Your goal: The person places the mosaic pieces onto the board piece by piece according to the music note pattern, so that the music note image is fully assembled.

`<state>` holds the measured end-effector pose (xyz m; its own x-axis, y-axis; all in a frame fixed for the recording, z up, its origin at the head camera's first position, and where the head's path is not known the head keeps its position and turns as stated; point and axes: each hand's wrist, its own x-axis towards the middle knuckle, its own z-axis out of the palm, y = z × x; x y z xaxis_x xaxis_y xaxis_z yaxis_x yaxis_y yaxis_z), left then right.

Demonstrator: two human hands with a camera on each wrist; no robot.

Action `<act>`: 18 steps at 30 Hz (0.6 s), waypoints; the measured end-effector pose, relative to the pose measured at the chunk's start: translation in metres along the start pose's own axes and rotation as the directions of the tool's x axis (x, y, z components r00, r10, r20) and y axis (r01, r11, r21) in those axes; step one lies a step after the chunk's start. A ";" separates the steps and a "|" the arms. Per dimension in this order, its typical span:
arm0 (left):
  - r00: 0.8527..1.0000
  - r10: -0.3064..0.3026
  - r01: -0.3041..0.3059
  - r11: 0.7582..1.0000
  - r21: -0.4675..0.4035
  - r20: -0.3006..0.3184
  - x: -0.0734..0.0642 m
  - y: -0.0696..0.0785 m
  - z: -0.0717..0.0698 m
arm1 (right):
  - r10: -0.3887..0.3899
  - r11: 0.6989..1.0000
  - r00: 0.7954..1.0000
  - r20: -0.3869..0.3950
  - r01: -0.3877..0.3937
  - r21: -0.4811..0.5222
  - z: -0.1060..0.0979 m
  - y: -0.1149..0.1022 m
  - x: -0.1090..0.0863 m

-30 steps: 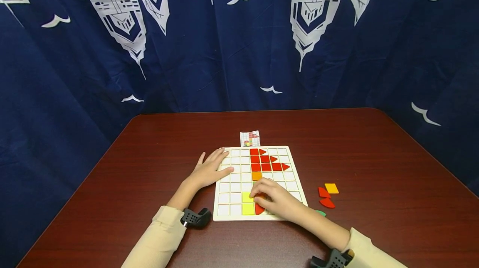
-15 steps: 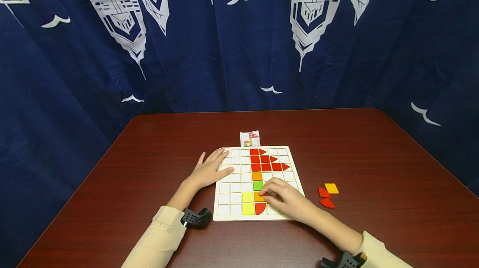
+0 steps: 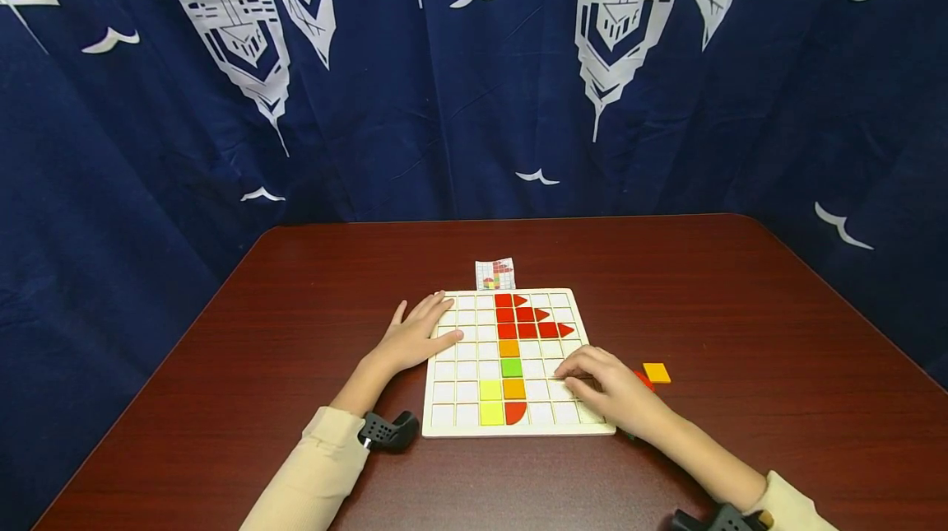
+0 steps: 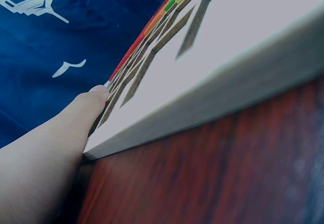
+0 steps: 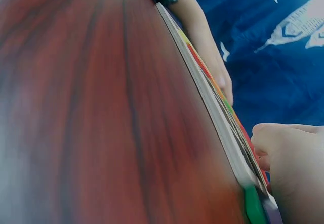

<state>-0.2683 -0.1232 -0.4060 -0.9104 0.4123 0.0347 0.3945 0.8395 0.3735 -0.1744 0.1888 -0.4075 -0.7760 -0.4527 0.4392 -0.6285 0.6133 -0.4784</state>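
A white grid board [image 3: 453, 393] lies flat, bearing a column of colored pieces. Red squares and red triangles fill parts of its top rows. Below them in the column come an orange square [image 3: 508, 348], a green square [image 3: 511, 368], another orange square [image 3: 513, 388] and a red rounded piece [image 3: 514, 413]. Two yellow squares [image 3: 491, 402] sit to the left. My left hand [image 3: 411, 343] rests with spread fingers on the board's left edge. Over its right side hovers my right hand [image 3: 609, 387], fingers loosely bent, nothing visible between them.
Beyond the right hand lie a loose yellow-orange square [image 3: 656, 373] and partly hidden red pieces [image 3: 644, 380]. In the right wrist view, a green piece [image 5: 254, 204] sits by the board's edge. A small printed pattern card [image 3: 494, 274] stands behind the board.
My right hand has moved right, off the lower orange square, which now shows in full. It now covers part of the loose red pieces. The left hand stays put.
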 end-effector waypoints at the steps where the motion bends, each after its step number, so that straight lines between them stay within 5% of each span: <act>1: 1.000 0.000 0.000 1.000 0.000 0.000 0.000 0.000 0.000 | 0.010 1.000 1.000 -0.001 -0.010 -0.002 -0.002 0.002 -0.002; 18: 1.000 0.008 -0.008 1.000 0.010 0.001 -0.001 0.002 -0.001 | 0.100 0.987 0.992 -0.075 -0.109 -0.120 -0.041 0.030 -0.028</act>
<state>-0.2667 -0.1228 -0.4040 -0.9070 0.4195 0.0366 0.4030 0.8397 0.3640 -0.1697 0.2468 -0.4026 -0.8289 -0.3389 0.4450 -0.5294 0.7321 -0.4286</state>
